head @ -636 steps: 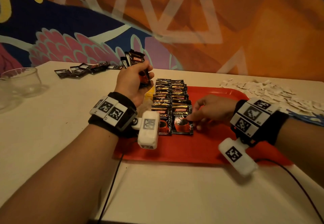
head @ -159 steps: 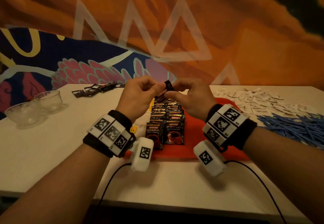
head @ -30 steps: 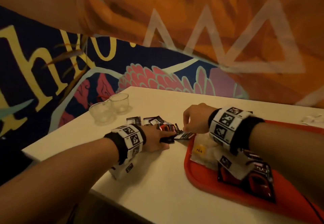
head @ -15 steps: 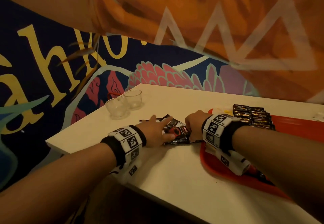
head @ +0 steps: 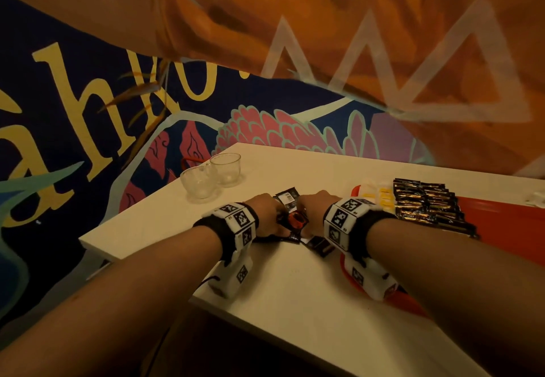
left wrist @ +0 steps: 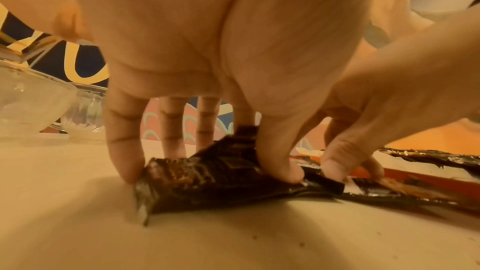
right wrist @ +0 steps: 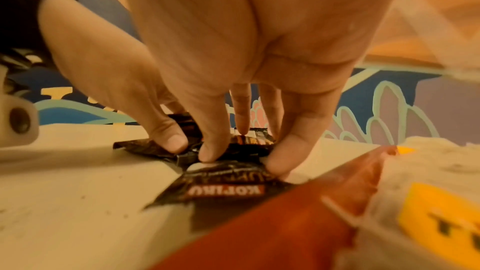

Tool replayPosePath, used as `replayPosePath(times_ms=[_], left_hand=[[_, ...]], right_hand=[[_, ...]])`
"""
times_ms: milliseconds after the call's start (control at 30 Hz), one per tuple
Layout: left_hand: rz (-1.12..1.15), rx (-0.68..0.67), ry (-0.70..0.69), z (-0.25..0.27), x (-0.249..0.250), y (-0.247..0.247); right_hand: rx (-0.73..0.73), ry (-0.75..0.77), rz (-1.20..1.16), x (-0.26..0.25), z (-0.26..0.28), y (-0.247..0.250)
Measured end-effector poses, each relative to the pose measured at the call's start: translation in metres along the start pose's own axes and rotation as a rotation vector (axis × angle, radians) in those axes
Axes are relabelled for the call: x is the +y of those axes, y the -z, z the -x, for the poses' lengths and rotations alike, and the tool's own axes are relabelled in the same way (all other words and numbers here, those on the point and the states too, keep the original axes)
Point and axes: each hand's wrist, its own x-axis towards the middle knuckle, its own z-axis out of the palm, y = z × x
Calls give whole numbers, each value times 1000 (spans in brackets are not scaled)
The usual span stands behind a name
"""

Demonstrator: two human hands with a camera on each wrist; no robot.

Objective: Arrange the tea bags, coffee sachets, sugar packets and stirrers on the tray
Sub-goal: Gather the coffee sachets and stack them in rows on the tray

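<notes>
— Both hands have closed in since half a second ago, bunching the loose coffee sachets [head: 290, 219] together on the counter [head: 298, 297], just left of the red tray [head: 507, 223].

— Why both at once?

— Probably to square the scattered sachets into one pile for a single lift. The left hand [head: 267, 214] has its grip curled round one end, fingertips [left wrist: 127, 174] down on the counter and thumb pressing on top; the right hand [head: 317, 210] pinches the other end.

— And the tray?

— It already carries rows of sachets [head: 427, 202] beside yellow-tagged tea bags [head: 379, 195]. Two glass bowls [head: 211, 174] stand apart at the counter's far corner.
</notes>
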Motion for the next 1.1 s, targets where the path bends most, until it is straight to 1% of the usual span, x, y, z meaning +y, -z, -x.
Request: replayPosePath(times_ms=[133, 233, 367, 500, 633, 733, 800, 967, 1100], left_hand=[[-6, -14, 1, 3, 2, 0], [-15, -53, -21, 7, 3, 2], [26, -98, -52, 13, 5, -2], [128, -179, -102, 18, 8, -10], [55, -233, -100, 24, 12, -13], [-24, -230, -71, 25, 16, -16], [-4, -239, -51, 23, 15, -16], [90, -200, -58, 21, 11, -15], [17, -210, -15, 23, 13, -14]], right_hand=[[-16, -13, -8, -8, -8, -6], [-57, -18, -11, -10, -7, -5], [-138, -26, -184, -5, -7, -1], [-89, -2, -146, -1, -6, -1], [-64, -31, -84, -4, -8, -2], [-88, -10, -68, -5, -9, -4], [-114, -3, -104, -3, -8, -6], [-79, 4, -124, 0, -4, -5], [-106, 1, -66, -1, -5, -4]])
